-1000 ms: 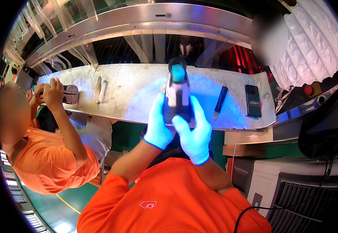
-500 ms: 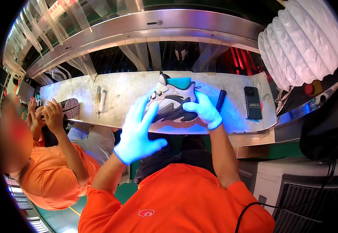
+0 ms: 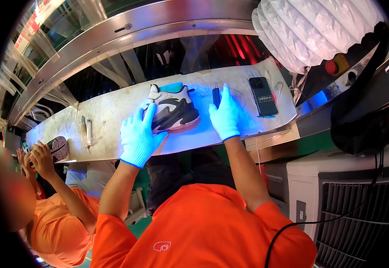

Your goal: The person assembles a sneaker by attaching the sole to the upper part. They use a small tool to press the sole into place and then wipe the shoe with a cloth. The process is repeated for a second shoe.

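Note:
A sneaker (image 3: 175,108) in grey, white and black with a teal collar lining stands on the pale bench top, slightly left of centre. My left hand (image 3: 140,136), in a white glove lit blue, rests at its left end. Its fingers are stretched out against the upper, and the thumb sticks out apart from them. Right of the shoe lies a dark-handled tool (image 3: 216,97) with a thin tip. My gloved right hand (image 3: 225,117) is over its near end, thumb and forefinger spread on either side. Whether they touch the handle is unclear.
A black phone (image 3: 262,97) lies right of the tool. Two slim tools (image 3: 87,131) lie on the bench (image 3: 107,114) to the left. Further left, a co-worker (image 3: 60,212) handles another shoe (image 3: 58,148). A white ribbed duct (image 3: 313,33) hangs at upper right.
My right hand has let go of the sneaker and moved right to the dark tool. My left hand now touches the shoe's left end. The view has turned and shifted.

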Available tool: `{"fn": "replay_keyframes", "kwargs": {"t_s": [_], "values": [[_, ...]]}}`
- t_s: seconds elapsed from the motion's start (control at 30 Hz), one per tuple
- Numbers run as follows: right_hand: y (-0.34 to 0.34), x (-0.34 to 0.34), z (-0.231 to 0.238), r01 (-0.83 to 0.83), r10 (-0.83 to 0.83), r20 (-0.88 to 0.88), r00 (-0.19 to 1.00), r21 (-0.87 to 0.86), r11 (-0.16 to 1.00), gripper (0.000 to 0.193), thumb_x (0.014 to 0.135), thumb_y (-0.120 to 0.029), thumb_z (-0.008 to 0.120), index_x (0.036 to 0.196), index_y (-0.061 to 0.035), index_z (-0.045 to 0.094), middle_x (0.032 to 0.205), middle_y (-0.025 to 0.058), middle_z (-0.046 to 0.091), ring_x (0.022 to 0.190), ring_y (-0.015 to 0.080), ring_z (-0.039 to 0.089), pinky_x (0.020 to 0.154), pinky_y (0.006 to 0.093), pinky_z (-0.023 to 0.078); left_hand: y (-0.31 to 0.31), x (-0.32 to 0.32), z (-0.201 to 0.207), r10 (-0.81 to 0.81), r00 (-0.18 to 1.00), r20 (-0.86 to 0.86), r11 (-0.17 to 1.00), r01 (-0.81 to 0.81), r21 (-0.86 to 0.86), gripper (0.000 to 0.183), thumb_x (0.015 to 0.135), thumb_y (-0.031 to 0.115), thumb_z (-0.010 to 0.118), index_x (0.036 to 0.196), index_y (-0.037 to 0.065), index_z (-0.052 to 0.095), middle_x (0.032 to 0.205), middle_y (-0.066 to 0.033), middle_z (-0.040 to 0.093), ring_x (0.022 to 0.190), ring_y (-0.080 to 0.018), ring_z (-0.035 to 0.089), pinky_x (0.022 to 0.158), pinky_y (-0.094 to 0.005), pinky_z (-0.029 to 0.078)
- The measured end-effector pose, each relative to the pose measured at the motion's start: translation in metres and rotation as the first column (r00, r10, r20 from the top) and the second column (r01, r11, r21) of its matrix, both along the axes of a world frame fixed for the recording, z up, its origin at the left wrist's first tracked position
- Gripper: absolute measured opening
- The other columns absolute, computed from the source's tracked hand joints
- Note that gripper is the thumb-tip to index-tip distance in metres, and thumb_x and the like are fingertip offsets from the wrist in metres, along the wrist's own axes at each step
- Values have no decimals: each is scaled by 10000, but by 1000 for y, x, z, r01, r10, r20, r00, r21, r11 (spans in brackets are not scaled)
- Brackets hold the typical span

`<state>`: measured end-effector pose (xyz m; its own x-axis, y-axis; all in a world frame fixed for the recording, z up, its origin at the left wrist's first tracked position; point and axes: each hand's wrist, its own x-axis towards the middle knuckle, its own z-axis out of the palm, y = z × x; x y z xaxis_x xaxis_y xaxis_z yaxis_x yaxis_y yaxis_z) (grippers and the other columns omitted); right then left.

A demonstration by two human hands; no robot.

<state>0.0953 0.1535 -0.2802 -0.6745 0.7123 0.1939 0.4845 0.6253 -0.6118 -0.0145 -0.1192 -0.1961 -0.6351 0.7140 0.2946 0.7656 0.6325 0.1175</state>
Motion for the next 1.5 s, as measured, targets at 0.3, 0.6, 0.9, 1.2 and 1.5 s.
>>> {"fn": "replay_keyframes", "kwargs": {"t_s": [0.3, 0.6, 0.9, 1.2, 1.5], "values": [[-21, 47, 2, -416, 180, -425, 887, -565, 712, 298, 1020, -226, 804, 1209, 3, 777, 820, 23, 712, 753, 112, 670, 734, 330, 570, 9, -50, 37, 96, 885, 455, 993, -54, -105, 1071, 635, 503, 965, 1585, 112, 664, 1278, -224, 810, 1152, -405, 795, 1018, -457, 620], [-34, 34, 3, -437, 288, -372, 882, -419, 796, 320, 1020, -347, 823, 1045, -29, 808, 820, 148, 773, 721, 219, 759, 669, 388, 569, 10, -52, 37, 100, 880, 465, 992, -54, -112, 1027, 668, 463, 961, 1590, 122, 664, 1287, -207, 814, 1143, -399, 802, 1009, -450, 622], [-31, 24, 6, -424, 364, -226, 904, -363, 830, 376, 1027, -390, 773, 1044, -15, 799, 876, 213, 775, 787, 401, 759, 709, 460, 577, 11, -48, 36, 88, 877, 472, 995, -60, -74, 1029, 658, 444, 979, 1578, 103, 670, 1265, -200, 826, 1108, -363, 820, 992, -428, 631], [-2, 30, 28, -282, 292, 152, 944, -82, 956, 426, 968, -441, 803, 1145, -53, 812, 1079, 226, 813, 1010, 448, 775, 920, 547, 613, 7, -36, 29, 28, 945, 327, 999, -36, 19, 957, 620, 413, 978, 1485, 87, 727, 1227, -189, 825, 1080, -398, 806, 965, -460, 636], [-38, 23, 25, -574, 205, -570, 796, -602, 555, 806, 938, -358, 872, 1587, 17, 576, 1484, 136, 701, 1357, 307, 681, 1116, 442, 563, -53, 11, -26, -81, 972, -222, 874, 176, 453, 832, 617, 392, 998, 1324, 26, 757, 1317, -208, 764, 1142, -432, 748, 1000, -538, 589]]}}
